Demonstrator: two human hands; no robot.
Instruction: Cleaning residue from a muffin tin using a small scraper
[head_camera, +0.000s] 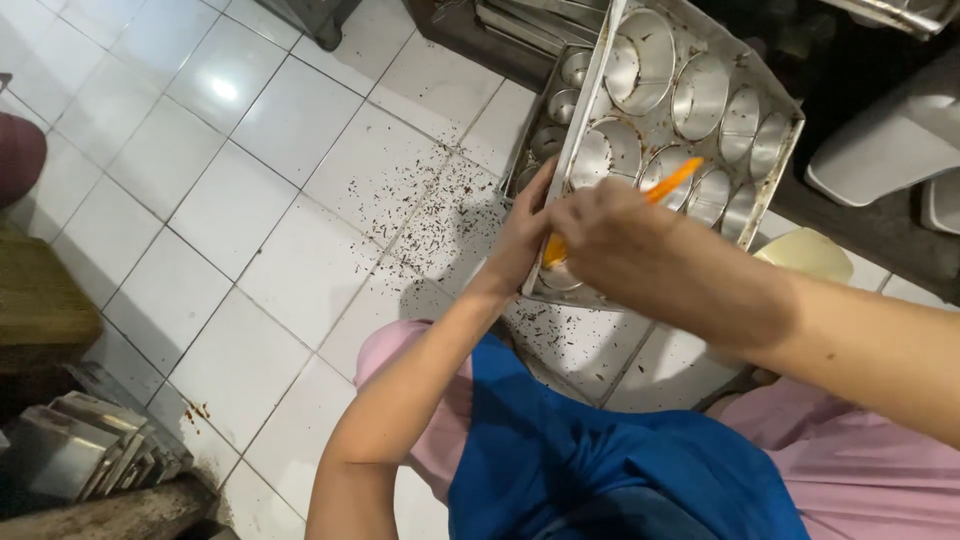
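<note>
A metal baking tray (785, 150) with several round cup moulds is tilted up over the white tiled floor. My left hand (520, 235) grips the tray's near left edge and holds it up. My right hand (615, 245) is closed around an orange scraper (672, 182), whose tip lies against the moulds near the tray's middle. Dark crumbs (420, 215) are scattered on the tiles below the tray. My blue apron (600, 450) and pink clothes fill the bottom of the view.
A second mould tray (552, 120) lies behind the held one. Stacked metal tins (90, 445) sit at the lower left beside a wooden bench (40, 300). A grey plastic container (890, 150) stands at the right. A pale round lid (808, 252) lies by my right arm.
</note>
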